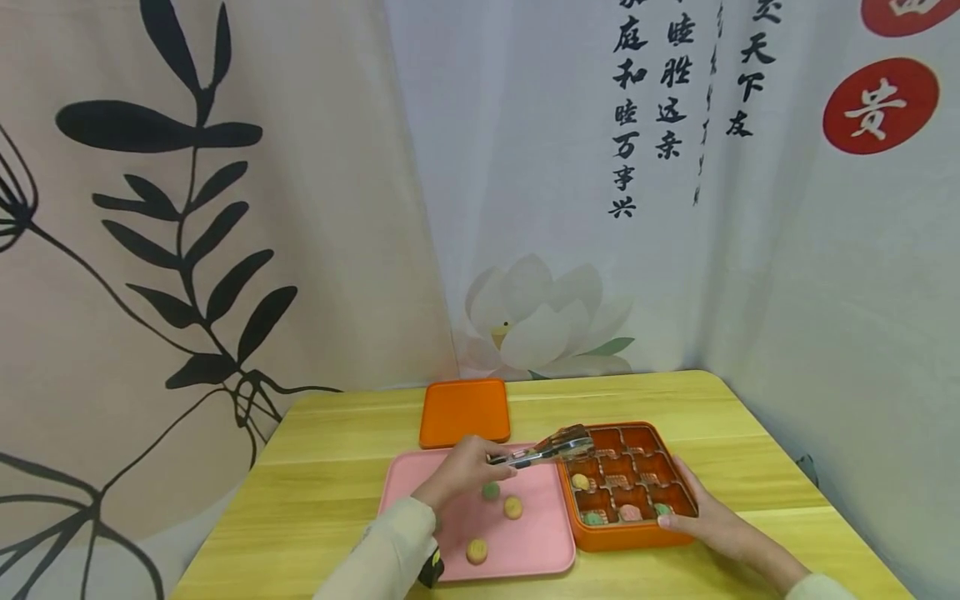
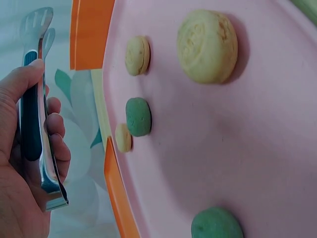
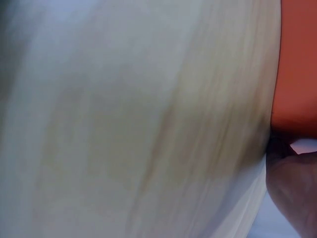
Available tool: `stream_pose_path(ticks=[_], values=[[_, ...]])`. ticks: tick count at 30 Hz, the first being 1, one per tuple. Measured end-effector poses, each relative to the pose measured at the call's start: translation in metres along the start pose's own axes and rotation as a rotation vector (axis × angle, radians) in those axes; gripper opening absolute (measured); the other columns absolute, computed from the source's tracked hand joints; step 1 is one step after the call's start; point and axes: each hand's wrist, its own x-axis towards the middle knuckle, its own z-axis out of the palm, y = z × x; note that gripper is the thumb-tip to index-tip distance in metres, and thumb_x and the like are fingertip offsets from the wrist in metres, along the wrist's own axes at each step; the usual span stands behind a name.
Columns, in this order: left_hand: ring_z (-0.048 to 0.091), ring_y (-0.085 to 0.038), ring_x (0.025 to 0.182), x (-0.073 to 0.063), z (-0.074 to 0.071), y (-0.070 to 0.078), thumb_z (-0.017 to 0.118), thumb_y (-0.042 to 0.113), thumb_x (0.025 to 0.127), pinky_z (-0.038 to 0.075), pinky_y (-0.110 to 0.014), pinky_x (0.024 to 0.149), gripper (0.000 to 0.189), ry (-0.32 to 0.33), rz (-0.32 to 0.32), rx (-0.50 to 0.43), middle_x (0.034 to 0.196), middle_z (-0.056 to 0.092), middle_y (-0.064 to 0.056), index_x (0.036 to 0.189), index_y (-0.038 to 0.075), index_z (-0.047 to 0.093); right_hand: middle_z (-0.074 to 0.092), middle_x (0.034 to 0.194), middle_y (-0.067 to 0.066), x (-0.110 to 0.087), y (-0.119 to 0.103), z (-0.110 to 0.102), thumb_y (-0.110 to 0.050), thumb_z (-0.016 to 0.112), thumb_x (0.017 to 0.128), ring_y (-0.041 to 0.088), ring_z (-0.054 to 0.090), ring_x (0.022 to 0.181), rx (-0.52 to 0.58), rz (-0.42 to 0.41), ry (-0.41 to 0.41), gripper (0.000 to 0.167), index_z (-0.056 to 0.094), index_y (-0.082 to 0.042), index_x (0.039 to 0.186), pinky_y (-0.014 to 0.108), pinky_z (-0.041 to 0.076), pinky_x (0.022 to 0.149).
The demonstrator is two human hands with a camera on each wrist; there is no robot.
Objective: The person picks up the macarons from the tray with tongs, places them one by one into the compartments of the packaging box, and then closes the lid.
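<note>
My left hand (image 1: 465,471) grips metal tongs (image 1: 528,457) with dark handle grips (image 2: 31,121). The tong heads reach over the left side of an orange box (image 1: 630,537); I see no cake between them. Inside the box is a clear divided insert. One yellow cake (image 1: 580,482) sits in its left column, and green and pink cakes (image 1: 630,512) lie along the front row. My right hand (image 1: 716,517) holds the box's right side, thumb at the front corner. Left of the box, a pink tray (image 1: 547,562) carries several small round cakes, yellow (image 2: 208,47) and green (image 2: 138,116).
An orange lid-like tray (image 1: 465,412) lies behind the pink tray. The wooden table (image 1: 300,517) ends at a printed curtain (image 1: 337,208) at the back. A dark device (image 1: 431,568) is on the left wrist, over the tray's front left edge.
</note>
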Motion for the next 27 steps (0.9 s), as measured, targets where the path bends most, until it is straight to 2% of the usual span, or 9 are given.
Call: stream_pose_path(ticks=[4, 9, 18, 22, 27], values=[[0.038, -0.008, 0.054, -0.002, -0.007, -0.004, 0.08, 0.025, 0.084, 0.033, -0.023, 0.048, 0.01, 0.018, 0.017, 0.028, 0.073, 0.062, 0.01, 0.093, 0.02, 0.078, -0.006, 0.157, 0.035, -0.001, -0.002, 0.0, -0.026, 0.062, 0.098, 0.056, 0.022, 0.138, -0.005, -0.001, 0.005, 0.102, -0.021, -0.008, 0.154, 0.06, 0.031, 0.106], [0.047, -0.011, 0.063, -0.011, -0.02, -0.01, 0.08, 0.029, 0.084, 0.039, -0.025, 0.055, 0.016, 0.034, 0.013, 0.046, 0.083, 0.066, 0.01, 0.098, 0.021, 0.078, -0.009, 0.157, 0.034, -0.001, -0.004, 0.001, -0.026, 0.061, 0.098, 0.057, 0.017, 0.139, -0.021, 0.002, 0.004, 0.101, -0.021, -0.008, 0.154, 0.064, 0.028, 0.106], [0.046, -0.009, 0.06, -0.029, -0.044, -0.025, 0.079, 0.026, 0.084, 0.037, -0.025, 0.051, 0.008, 0.067, 0.028, 0.08, 0.075, 0.062, 0.009, 0.089, 0.021, 0.074, -0.013, 0.157, 0.034, -0.003, -0.003, 0.0, -0.028, 0.061, 0.098, 0.058, 0.011, 0.14, -0.035, 0.009, 0.0, 0.101, -0.021, -0.009, 0.154, 0.068, 0.024, 0.106], [0.048, -0.011, 0.063, -0.036, -0.05, -0.033, 0.08, 0.027, 0.084, 0.04, -0.027, 0.055, 0.014, 0.088, 0.011, 0.104, 0.078, 0.063, 0.008, 0.095, 0.019, 0.075, -0.014, 0.156, 0.035, -0.003, -0.002, 0.0, -0.027, 0.061, 0.098, 0.058, 0.011, 0.14, -0.031, 0.007, -0.002, 0.101, -0.021, -0.008, 0.154, 0.068, 0.024, 0.106], [0.052, -0.016, 0.072, -0.046, -0.057, -0.041, 0.081, 0.029, 0.082, 0.045, -0.031, 0.062, 0.028, 0.114, -0.014, 0.105, 0.091, 0.068, 0.004, 0.105, 0.014, 0.076, -0.014, 0.157, 0.034, -0.003, -0.002, 0.001, -0.027, 0.06, 0.099, 0.058, 0.01, 0.14, -0.022, 0.015, -0.005, 0.101, -0.022, -0.009, 0.154, 0.068, 0.025, 0.106]])
